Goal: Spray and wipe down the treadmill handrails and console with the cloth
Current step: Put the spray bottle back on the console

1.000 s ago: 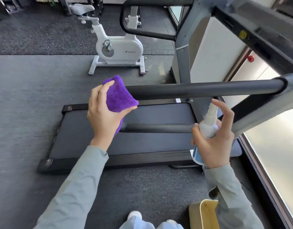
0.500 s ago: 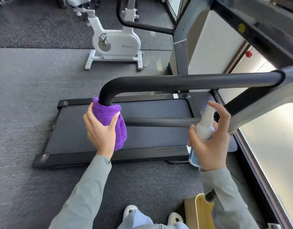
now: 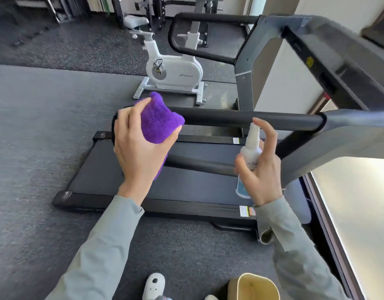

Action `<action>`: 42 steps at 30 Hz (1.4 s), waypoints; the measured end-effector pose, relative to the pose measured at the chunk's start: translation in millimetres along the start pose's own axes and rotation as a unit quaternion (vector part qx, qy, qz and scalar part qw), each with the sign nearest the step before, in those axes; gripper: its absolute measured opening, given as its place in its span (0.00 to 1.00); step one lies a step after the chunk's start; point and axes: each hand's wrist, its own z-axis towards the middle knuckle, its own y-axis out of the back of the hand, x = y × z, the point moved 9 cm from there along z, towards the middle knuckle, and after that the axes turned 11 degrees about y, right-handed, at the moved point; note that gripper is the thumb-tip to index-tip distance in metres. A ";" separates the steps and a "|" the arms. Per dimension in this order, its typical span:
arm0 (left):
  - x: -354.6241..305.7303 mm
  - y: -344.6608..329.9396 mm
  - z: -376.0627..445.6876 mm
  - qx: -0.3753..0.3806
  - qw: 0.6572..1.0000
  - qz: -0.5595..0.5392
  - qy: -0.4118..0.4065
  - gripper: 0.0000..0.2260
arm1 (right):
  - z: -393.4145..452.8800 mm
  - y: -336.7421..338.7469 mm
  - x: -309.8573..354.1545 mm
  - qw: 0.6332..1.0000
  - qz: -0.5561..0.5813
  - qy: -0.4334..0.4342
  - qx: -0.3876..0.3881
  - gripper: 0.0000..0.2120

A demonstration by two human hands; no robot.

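Note:
My left hand [image 3: 136, 146] grips a purple cloth [image 3: 158, 120] wrapped over the left end of the near black handrail [image 3: 251, 119], at its rounded bend. My right hand [image 3: 260, 169] holds a small white spray bottle [image 3: 250, 152] upright just below that rail, index finger over the nozzle. A lower black bar [image 3: 199, 166] of the same handrail runs behind both hands. The far handrail [image 3: 199, 54] loops at the back. The console frame [image 3: 342, 61] rises at the upper right; its face is out of sight.
The treadmill deck [image 3: 186, 187] lies across the dark rubber floor below the rails. A white exercise bike [image 3: 171, 72] stands behind it. A cream container [image 3: 253, 286] and my shoe [image 3: 154, 284] are at the bottom edge. A bright window panel [image 3: 360, 213] is at the right.
My left hand has slid the cloth from the rail's downward bend back up onto the top end of the handrail. The right hand keeps the bottle by the rail.

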 end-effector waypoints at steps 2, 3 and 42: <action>-46.6 -18.7 -4.0 0.044 0.998 -0.029 -0.043 0.29 | 6.5 23.3 1.5 1.000 0.015 0.004 -0.007 0.31; -69.9 -29.8 -6.5 0.065 0.995 -0.045 -0.060 0.29 | 9.5 37.2 1.4 1.000 0.017 0.010 -0.017 0.32; -276.1 -228.7 -47.5 0.314 0.930 -0.142 -0.128 0.26 | 136.8 297.5 -144.4 0.944 -0.247 -0.134 -0.176 0.44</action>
